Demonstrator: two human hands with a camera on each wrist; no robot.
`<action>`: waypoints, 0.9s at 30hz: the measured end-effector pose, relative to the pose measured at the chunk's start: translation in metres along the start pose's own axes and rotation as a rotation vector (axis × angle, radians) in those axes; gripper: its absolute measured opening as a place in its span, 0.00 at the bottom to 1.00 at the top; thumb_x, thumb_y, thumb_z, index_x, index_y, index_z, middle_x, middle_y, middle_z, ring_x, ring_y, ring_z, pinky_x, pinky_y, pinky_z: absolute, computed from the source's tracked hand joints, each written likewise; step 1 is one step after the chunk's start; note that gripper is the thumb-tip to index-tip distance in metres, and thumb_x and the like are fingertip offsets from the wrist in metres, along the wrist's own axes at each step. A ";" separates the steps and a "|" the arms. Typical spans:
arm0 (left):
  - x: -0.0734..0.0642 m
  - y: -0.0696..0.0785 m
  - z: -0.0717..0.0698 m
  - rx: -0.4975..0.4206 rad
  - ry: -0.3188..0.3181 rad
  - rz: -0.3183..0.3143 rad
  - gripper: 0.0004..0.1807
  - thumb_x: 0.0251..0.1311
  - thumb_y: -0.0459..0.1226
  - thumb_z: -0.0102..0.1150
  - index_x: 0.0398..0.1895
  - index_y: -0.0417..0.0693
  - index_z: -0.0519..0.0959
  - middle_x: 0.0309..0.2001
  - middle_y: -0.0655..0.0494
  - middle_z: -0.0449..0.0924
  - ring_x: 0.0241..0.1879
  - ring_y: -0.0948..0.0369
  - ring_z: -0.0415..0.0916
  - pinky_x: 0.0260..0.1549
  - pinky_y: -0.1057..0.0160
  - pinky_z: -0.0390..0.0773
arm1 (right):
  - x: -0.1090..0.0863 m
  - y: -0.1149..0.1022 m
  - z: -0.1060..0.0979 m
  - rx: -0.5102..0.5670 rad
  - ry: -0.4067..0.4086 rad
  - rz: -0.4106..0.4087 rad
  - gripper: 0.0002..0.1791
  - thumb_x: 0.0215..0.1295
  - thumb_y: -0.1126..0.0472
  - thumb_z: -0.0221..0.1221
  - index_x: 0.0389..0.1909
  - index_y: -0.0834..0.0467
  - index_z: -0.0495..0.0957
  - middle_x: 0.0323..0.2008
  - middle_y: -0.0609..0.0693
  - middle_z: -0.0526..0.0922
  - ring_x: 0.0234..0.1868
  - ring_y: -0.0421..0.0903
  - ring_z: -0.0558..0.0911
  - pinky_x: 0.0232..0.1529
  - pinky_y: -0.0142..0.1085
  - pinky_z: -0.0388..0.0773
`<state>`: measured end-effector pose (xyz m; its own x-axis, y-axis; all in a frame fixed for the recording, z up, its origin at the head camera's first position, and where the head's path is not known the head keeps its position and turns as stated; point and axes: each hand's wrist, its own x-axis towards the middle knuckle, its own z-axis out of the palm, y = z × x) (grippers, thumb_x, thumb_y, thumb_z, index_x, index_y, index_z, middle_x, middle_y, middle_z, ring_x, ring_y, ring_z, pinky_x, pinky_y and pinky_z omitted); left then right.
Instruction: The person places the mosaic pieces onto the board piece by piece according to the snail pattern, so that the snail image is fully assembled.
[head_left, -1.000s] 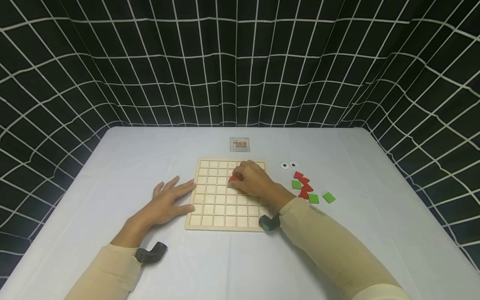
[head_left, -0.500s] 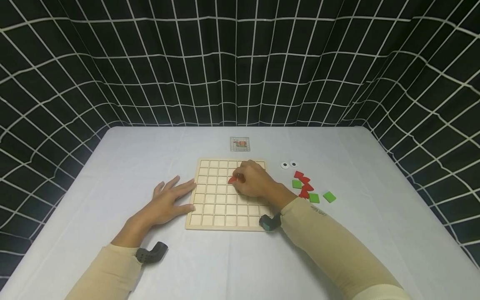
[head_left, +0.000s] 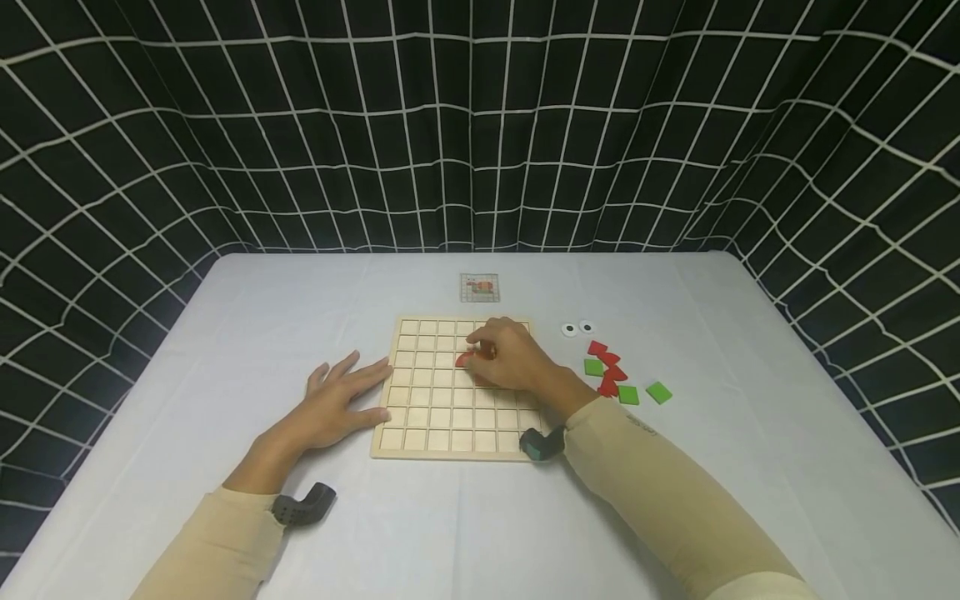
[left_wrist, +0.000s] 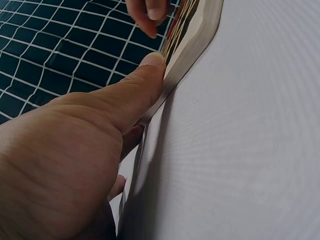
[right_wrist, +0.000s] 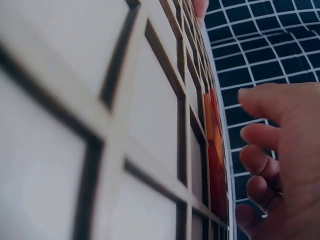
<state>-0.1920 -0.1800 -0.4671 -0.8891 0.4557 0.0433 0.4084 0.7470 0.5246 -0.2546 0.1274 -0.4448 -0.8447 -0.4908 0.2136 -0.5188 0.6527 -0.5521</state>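
A wooden grid board point(head_left: 420, 397) lies on the white-covered table. My left hand point(head_left: 336, 410) rests at its left edge with the fingers spread. In the left wrist view the thumb point(left_wrist: 135, 90) lies against the board's rim. My right hand point(head_left: 510, 354) hovers over the upper right squares, thumb and fingers parted, holding nothing. A red piece with a curved side point(head_left: 463, 360) sits in a square by the right fingertips. The right wrist view shows orange point(right_wrist: 212, 125) and red pieces point(right_wrist: 217, 175) in the grid, apart from the fingers. The hand hides some squares from the head camera.
Right of the board lie several red pieces point(head_left: 611, 373), green square tiles point(head_left: 628, 395) and two white eye discs point(head_left: 570, 330). A small picture card point(head_left: 480, 287) lies beyond the board. A dark gridded curtain point(head_left: 472, 125) surrounds the table's far side.
The right thumb and fingers have loosened from the red piece and parted, leaving it in the grid. My left hand has stayed at the board's edge.
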 end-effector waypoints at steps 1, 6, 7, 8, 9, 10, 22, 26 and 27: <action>0.000 0.000 0.000 0.000 -0.001 0.001 0.39 0.58 0.56 0.62 0.70 0.51 0.66 0.72 0.56 0.59 0.73 0.45 0.38 0.63 0.37 0.27 | -0.001 0.000 -0.001 0.021 0.005 0.007 0.18 0.58 0.53 0.66 0.46 0.60 0.84 0.26 0.44 0.74 0.34 0.42 0.71 0.36 0.36 0.70; 0.001 0.000 0.000 0.001 -0.004 -0.005 0.39 0.58 0.56 0.62 0.70 0.52 0.66 0.72 0.56 0.59 0.73 0.44 0.38 0.63 0.37 0.27 | -0.005 -0.001 -0.010 0.118 0.045 0.083 0.21 0.58 0.51 0.66 0.49 0.58 0.83 0.29 0.44 0.76 0.34 0.44 0.73 0.35 0.38 0.74; 0.001 0.001 0.000 0.002 -0.004 -0.007 0.39 0.58 0.57 0.62 0.70 0.52 0.66 0.72 0.56 0.59 0.73 0.44 0.38 0.63 0.37 0.27 | -0.007 -0.002 -0.012 0.135 0.060 0.098 0.21 0.58 0.51 0.66 0.50 0.58 0.83 0.30 0.44 0.76 0.34 0.45 0.73 0.34 0.38 0.74; 0.001 0.001 0.000 0.003 -0.005 -0.008 0.39 0.58 0.57 0.62 0.70 0.52 0.66 0.71 0.56 0.59 0.73 0.44 0.38 0.63 0.37 0.27 | -0.008 -0.002 -0.015 0.152 0.077 0.107 0.21 0.58 0.52 0.67 0.50 0.57 0.83 0.31 0.44 0.76 0.35 0.45 0.73 0.34 0.39 0.74; 0.001 0.001 0.000 0.002 -0.003 -0.009 0.39 0.58 0.56 0.62 0.70 0.52 0.66 0.71 0.56 0.59 0.73 0.44 0.38 0.64 0.37 0.27 | -0.010 -0.003 -0.018 0.164 0.096 0.112 0.21 0.58 0.52 0.67 0.50 0.57 0.83 0.31 0.45 0.76 0.35 0.45 0.73 0.34 0.39 0.74; 0.001 0.000 0.001 0.004 0.000 -0.008 0.39 0.58 0.56 0.62 0.70 0.52 0.66 0.71 0.55 0.59 0.73 0.44 0.38 0.64 0.37 0.28 | -0.012 -0.004 -0.021 0.178 0.117 0.113 0.21 0.58 0.53 0.67 0.50 0.57 0.83 0.31 0.45 0.76 0.35 0.46 0.73 0.33 0.39 0.74; 0.001 0.001 0.000 0.000 -0.006 -0.005 0.39 0.58 0.56 0.62 0.70 0.51 0.66 0.71 0.55 0.59 0.73 0.44 0.38 0.63 0.37 0.28 | -0.050 -0.005 -0.067 0.200 0.384 0.006 0.17 0.57 0.62 0.68 0.48 0.60 0.83 0.30 0.52 0.77 0.35 0.54 0.72 0.38 0.46 0.70; 0.001 0.002 0.000 0.000 -0.004 -0.002 0.39 0.58 0.56 0.62 0.70 0.50 0.66 0.71 0.54 0.59 0.73 0.43 0.38 0.64 0.37 0.28 | -0.065 0.002 -0.082 0.186 0.452 -0.019 0.17 0.56 0.65 0.68 0.47 0.61 0.83 0.29 0.49 0.77 0.35 0.51 0.71 0.37 0.44 0.68; 0.000 0.002 0.000 0.000 -0.004 -0.002 0.39 0.58 0.55 0.62 0.70 0.50 0.66 0.72 0.54 0.59 0.73 0.43 0.38 0.64 0.37 0.28 | -0.069 0.003 -0.085 0.181 0.464 -0.020 0.16 0.56 0.65 0.67 0.47 0.61 0.83 0.29 0.49 0.77 0.35 0.51 0.71 0.37 0.43 0.68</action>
<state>-0.1917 -0.1784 -0.4656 -0.8892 0.4560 0.0383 0.4062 0.7481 0.5247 -0.2091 0.2124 -0.3925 -0.8257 -0.1663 0.5391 -0.5390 0.5150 -0.6666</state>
